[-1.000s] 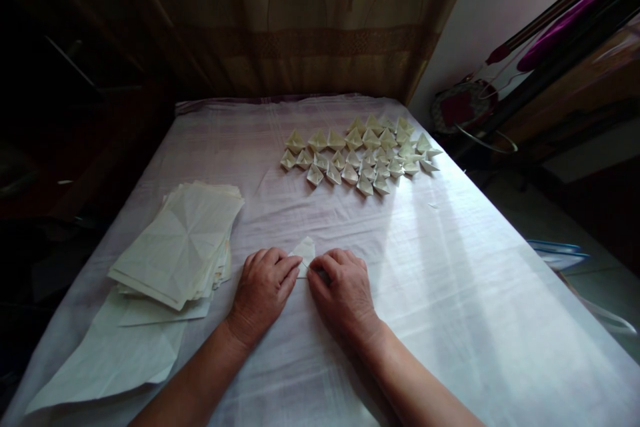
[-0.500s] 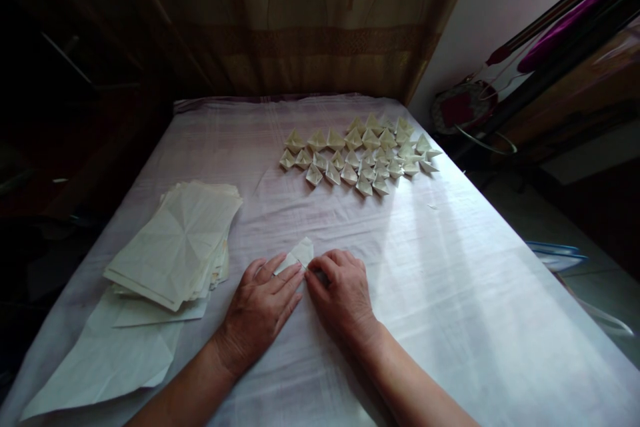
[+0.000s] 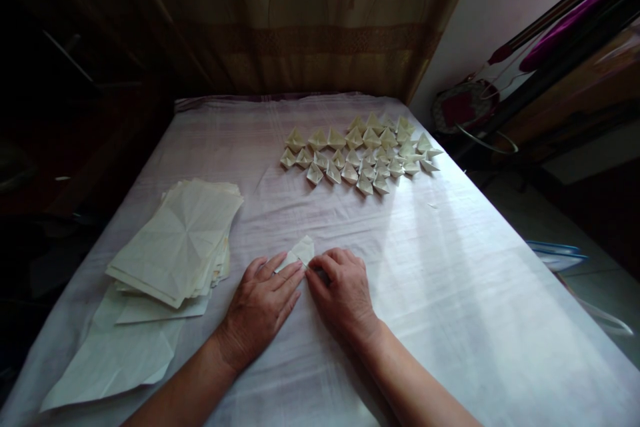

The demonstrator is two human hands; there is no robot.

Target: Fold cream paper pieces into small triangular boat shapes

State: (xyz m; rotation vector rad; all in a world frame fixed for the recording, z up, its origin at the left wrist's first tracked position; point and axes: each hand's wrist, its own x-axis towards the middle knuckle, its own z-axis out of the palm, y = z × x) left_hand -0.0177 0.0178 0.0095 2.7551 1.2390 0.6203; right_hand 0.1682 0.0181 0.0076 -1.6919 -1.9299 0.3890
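Observation:
A small folded piece of paper [image 3: 303, 251] lies on the cloth-covered table between my hands. My left hand [image 3: 265, 297] rests flat over its left and lower part, fingers stretched out and pressing it down. From the right, my right hand [image 3: 343, 290] pinches the paper's lower right corner between thumb and curled fingers. The fingers cover much of the paper's lower edge. Farther back on the table stand several small folded paper boats [image 3: 353, 159] in uneven rows.
To the left is a stack of creased paper sheets [image 3: 183, 237], with a larger loose sheet [image 3: 113, 360] partly under it. A patterned curtain [image 3: 310, 33] hangs behind the table. Right of the table edge are a bag [image 3: 465, 107] and a blue-edged item [image 3: 556, 253].
My hands and the folded paper keep nearly the same place. The whole view has shifted very slightly; nothing has been let go.

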